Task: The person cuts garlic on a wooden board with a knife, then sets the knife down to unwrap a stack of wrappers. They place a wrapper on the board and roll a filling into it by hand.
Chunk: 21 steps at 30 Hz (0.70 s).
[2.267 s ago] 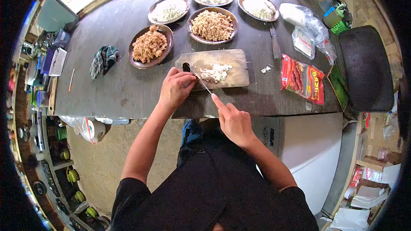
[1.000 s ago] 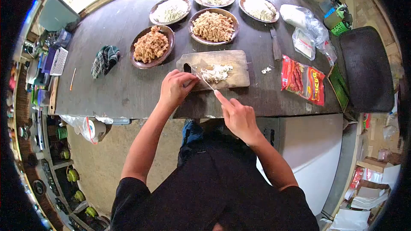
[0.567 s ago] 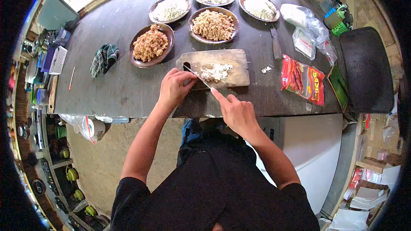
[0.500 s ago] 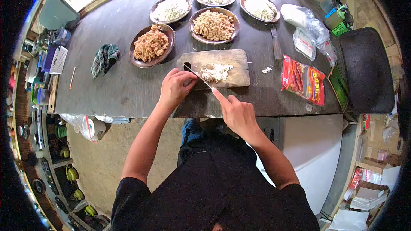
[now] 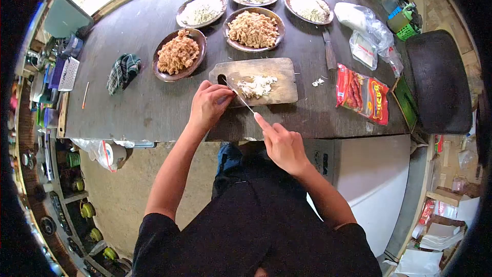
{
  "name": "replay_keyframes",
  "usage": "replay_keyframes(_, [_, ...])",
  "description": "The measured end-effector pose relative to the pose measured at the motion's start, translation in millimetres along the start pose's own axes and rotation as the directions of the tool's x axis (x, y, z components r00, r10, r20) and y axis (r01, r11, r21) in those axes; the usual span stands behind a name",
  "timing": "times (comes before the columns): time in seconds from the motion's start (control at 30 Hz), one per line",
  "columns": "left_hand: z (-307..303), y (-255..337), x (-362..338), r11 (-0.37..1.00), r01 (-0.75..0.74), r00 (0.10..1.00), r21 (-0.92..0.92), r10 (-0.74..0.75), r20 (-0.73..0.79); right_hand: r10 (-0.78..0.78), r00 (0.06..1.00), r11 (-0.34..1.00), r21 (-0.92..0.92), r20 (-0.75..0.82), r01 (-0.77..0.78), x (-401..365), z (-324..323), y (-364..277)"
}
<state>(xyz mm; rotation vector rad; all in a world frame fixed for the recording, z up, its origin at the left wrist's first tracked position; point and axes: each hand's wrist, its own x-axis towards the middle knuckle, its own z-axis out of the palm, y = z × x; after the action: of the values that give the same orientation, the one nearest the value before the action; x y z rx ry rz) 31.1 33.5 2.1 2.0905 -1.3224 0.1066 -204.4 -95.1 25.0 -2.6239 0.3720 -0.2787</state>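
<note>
**Knife slanted across the board**

A thin knife (image 5: 240, 97) is clasped in the right hand (image 5: 282, 143), forefinger along its spine, tip pointed toward the far left corner of the table (image 5: 148, 107). Chopped white bits (image 5: 256, 86) are heaped on the rectangular wooden board (image 5: 281, 72) by the near edge. The left hand (image 5: 207, 105) is curled beside the blade; its grasp cannot be told.

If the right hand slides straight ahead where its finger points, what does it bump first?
Probably the board, then the left hand's fingers by the chopped bits; height is hard to judge.
</note>
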Motion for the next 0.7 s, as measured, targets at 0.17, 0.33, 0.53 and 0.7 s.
replay_keyframes(0.17, [-2, 4, 1, 1.000, 0.015, 1.000, 0.006, -0.015, 0.013, 0.010, 0.999, 0.999, -0.033, -0.042, -0.012, 9, 10, -3])
replay_keyframes(0.33, [-3, 6, 1, 0.998, 0.055, 0.998, 0.011, -0.055, 0.021, -0.001, 0.998, 0.998, -0.061, -0.058, -0.003, 14, 11, -1])
replay_keyframes(0.53, [-2, 5, 1, 0.999, 0.028, 1.000, 0.019, -0.029, 0.002, 0.014, 0.999, 0.999, -0.050, -0.034, -0.016, 5, 3, -2])
replay_keyframes(0.7, [0, 3, 1, 0.999, 0.029, 1.000, 0.031, -0.029, 0.002, -0.020, 1.000, 0.999, -0.037, 0.001, 0.020, 1, 6, -2])
